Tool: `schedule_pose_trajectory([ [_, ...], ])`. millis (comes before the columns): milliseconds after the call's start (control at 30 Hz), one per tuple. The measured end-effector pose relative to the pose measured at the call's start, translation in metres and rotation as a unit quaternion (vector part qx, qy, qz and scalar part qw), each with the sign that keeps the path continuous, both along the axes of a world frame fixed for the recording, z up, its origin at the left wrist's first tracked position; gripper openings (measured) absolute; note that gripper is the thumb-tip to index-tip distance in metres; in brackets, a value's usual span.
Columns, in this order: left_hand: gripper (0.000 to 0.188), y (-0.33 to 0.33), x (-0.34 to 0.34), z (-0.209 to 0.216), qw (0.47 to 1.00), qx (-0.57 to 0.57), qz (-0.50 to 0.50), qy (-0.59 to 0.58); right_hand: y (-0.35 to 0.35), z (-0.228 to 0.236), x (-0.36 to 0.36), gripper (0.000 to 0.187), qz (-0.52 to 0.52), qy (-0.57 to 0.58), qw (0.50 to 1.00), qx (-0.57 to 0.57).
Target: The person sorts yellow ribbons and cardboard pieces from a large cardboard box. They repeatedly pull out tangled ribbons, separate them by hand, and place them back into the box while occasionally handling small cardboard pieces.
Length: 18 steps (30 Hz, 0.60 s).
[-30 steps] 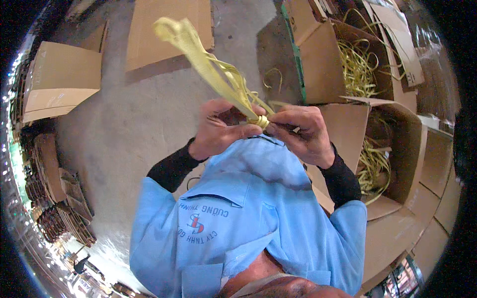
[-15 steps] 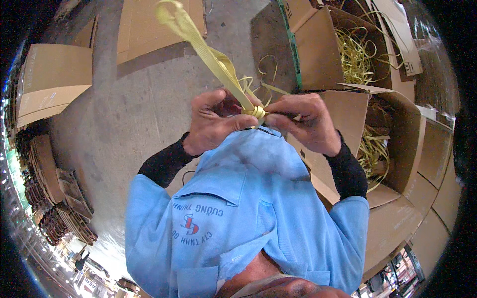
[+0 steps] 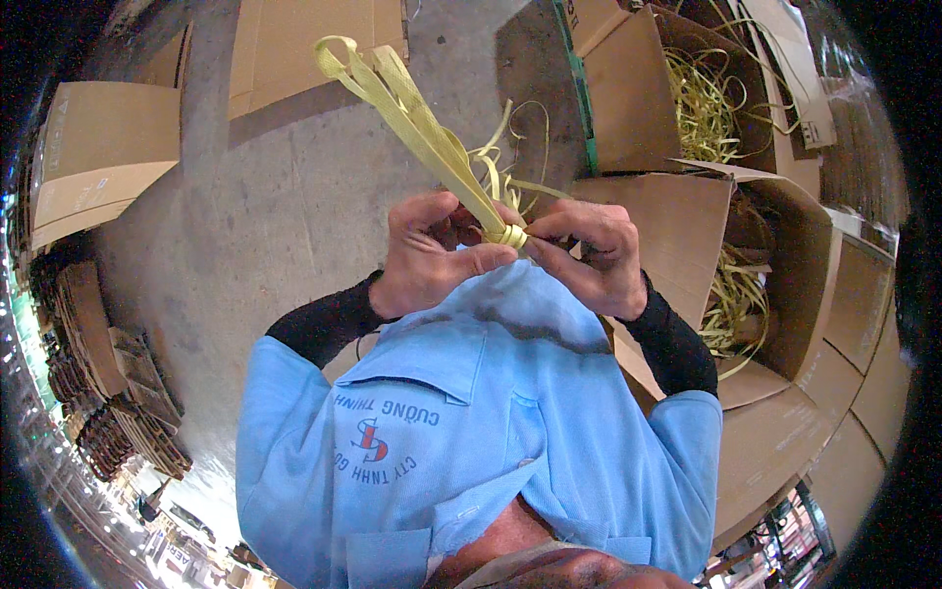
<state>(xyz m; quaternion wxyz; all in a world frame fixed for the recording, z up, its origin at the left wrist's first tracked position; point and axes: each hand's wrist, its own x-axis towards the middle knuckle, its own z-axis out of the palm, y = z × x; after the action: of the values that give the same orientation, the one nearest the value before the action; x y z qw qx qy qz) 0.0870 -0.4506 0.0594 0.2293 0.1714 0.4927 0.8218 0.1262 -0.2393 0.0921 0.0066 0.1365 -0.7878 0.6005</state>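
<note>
I hold 1 bundle of yellow straps [image 3: 422,123] in front of my chest, just above my blue shirt [image 3: 491,412]. The bundle sticks up and away from me, leaning to my left, and its far end folds over in loops. I cannot count the flat strips in it, because they lie too close together.

My left hand [image 3: 427,257] is curled tight around the low end of the bundle. My thumb lies across the front, and its tip reaches the wrap [image 3: 507,236]. The wrap is 1 yellow strip wound around the bottom of the bundle like a little ring.

My right hand [image 3: 589,257] is closed too. Its fingertips pinch at the wrap from the other side. My 2 hands almost touch each other there.

Some loose yellow strips [image 3: 510,167] curl out behind the bundle.

On my right stand 2 open cardboard boxes. The far box [image 3: 628,88] has a heap of yellow strips in it. The near box [image 3: 785,255] has more yellow strips hanging down inside.

On the grey floor [image 3: 275,226] I see 1 flat sheet of cardboard [image 3: 304,44] ahead of me. 1 more box [image 3: 103,147] sits to my left. Stacks of folded cardboard [image 3: 98,373] lie low on my left.
</note>
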Motion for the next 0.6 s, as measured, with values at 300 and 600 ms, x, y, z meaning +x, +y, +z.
schedule_pose_trajectory([
  [300,0.039,-0.006,0.005,-0.007,1.000,-0.003,-0.023,0.021,-0.002,-0.004,0.001,0.010,0.022,0.012,1.000,0.008],
  [600,0.034,0.002,-0.014,0.003,0.995,0.088,0.049,-0.020,-0.017,0.015,-0.017,0.018,-0.045,-0.001,0.999,0.012],
])
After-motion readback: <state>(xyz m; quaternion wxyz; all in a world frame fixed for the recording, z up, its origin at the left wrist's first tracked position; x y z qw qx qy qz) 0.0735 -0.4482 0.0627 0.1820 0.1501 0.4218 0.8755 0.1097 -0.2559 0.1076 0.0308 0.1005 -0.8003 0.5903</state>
